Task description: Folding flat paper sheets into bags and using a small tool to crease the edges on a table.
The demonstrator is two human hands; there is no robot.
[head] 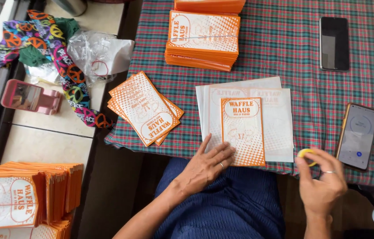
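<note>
Left hand (205,166) pressing spread fingers on orange bag (243,131); right hand (321,179) at 3 o'clock pinching yellow ring (306,155) beside phone (357,135).

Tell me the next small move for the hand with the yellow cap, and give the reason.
Probably bring the right hand leftward to the orange paper bag on the white sheets. The fingers pinch a small yellow round thing, perhaps a glue-stick cap, just off the bag's lower right corner, while the left hand lies flat on the bag's lower left edge, pinning it.
</note>
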